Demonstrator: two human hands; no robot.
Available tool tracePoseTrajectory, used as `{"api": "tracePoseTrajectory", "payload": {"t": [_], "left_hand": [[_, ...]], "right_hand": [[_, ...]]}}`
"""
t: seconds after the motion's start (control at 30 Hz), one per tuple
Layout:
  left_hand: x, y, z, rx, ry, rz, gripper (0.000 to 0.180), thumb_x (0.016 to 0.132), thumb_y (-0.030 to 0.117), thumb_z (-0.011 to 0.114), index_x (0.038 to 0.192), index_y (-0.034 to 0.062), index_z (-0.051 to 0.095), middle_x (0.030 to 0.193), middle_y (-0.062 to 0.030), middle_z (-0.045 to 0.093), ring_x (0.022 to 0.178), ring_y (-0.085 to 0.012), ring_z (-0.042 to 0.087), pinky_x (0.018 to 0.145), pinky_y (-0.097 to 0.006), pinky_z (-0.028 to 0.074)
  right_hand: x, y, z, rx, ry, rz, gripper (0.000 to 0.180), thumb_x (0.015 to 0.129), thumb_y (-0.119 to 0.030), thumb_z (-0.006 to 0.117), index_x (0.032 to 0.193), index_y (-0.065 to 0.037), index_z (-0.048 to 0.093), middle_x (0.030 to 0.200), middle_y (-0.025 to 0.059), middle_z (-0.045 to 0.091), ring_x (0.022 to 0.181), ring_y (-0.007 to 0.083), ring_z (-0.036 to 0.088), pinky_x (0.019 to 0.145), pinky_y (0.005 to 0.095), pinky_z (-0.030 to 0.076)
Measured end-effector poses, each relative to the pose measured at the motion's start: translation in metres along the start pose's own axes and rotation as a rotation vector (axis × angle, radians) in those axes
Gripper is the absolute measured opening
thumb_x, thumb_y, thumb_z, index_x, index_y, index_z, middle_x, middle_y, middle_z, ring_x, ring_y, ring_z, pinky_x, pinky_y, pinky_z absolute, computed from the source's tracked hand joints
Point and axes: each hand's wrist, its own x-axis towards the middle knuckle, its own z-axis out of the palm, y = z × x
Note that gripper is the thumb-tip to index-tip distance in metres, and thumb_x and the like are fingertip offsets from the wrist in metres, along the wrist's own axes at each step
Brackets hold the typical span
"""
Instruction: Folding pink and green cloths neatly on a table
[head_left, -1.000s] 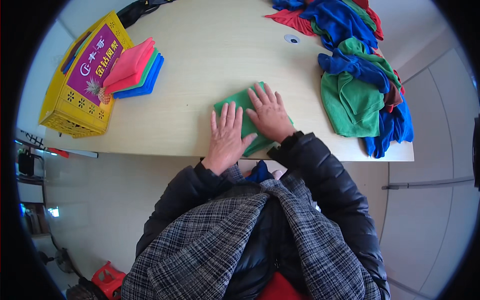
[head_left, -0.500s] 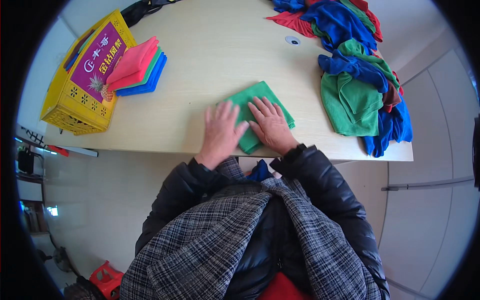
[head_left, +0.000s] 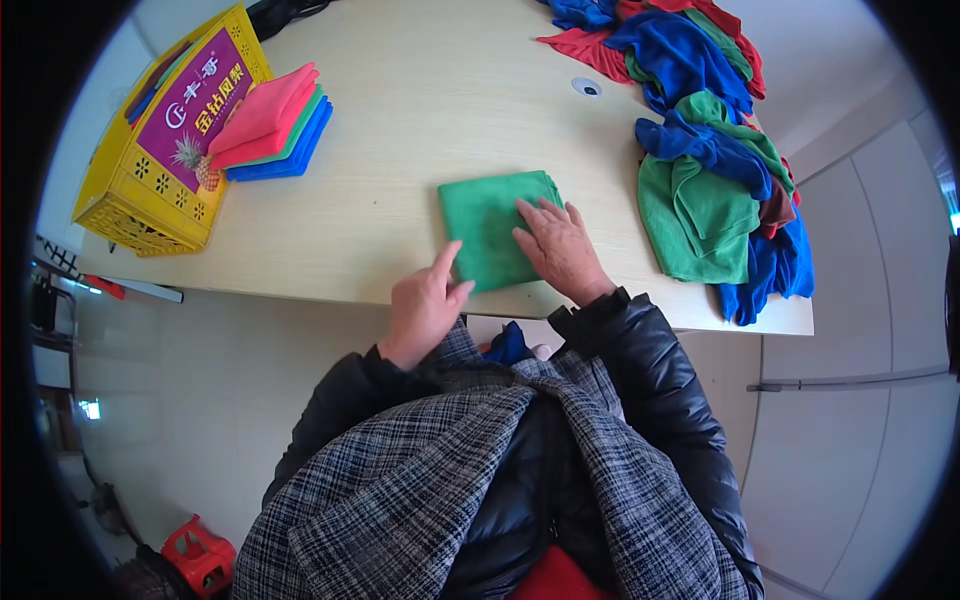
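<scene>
A folded green cloth (head_left: 490,215) lies flat in a near-square near the front edge of the table. My right hand (head_left: 565,250) rests palm down along its right side, fingers stretched over the fabric. At the cloth's lower left edge is my left hand (head_left: 425,308), with forefinger and thumb apart and nothing seen between them; its other fingers are mostly hidden. Left of the cloth, a stack of folded cloths has a red one (head_left: 265,118) on top, a green one below and a blue one (head_left: 285,167) at the bottom.
A yellow plastic crate (head_left: 160,205) with a purple panel stands at the table's left, cloths inside. Along the right side lies a loose heap of green (head_left: 700,215), blue and red cloths. A round cable grommet (head_left: 587,88) sits in the tabletop (head_left: 400,110).
The green cloth has turned so its sides sit squarer to the table edge. My left hand has come off its top, down to its lower left; my right has shifted slightly right.
</scene>
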Motion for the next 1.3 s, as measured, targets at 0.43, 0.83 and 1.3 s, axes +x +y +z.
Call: {"api": "tracePoseTrajectory", "payload": {"t": [0.43,0.83,1.3], "left_hand": [[0.066,-0.01,0.059,0.342,0.164,0.396,0.07,0.101,0.05,0.05,0.147,-0.0013,0.044,0.155,-0.0198,0.04,0.147,-0.0337,0.033,0.122,-0.051,0.021],[0.052,-0.012,0.051,0.406,0.103,0.328,0.077,0.1,0.057,0.047,0.153,0.0008,0.038,0.161,-0.0189,0.032,0.151,-0.0329,0.027,0.123,-0.055,0.016],[0.025,-0.052,0.018,0.1,0.456,0.239,0.046,0.096,0.029,0.067,0.124,-0.0068,0.059,0.127,-0.0216,0.062,0.117,-0.0384,0.058,0.101,-0.047,0.046]], "right_hand": [[0.011,-0.003,0.047,-0.126,0.077,0.032,0.059,0.102,-0.04,0.05,0.151,-0.007,0.044,0.158,0.0161,0.039,0.148,0.0362,0.032,0.12,0.0543,0.025],[0.016,0.014,0.037,-0.142,0.008,0.131,0.062,0.102,-0.044,0.049,0.153,-0.008,0.04,0.161,0.0167,0.035,0.149,0.0393,0.029,0.12,0.0532,0.026],[0.009,0.023,0.049,0.074,0.087,0.167,0.068,0.104,-0.044,0.047,0.154,0.0,0.033,0.154,0.0268,0.039,0.146,0.0431,0.032,0.12,0.0516,0.024]]}}
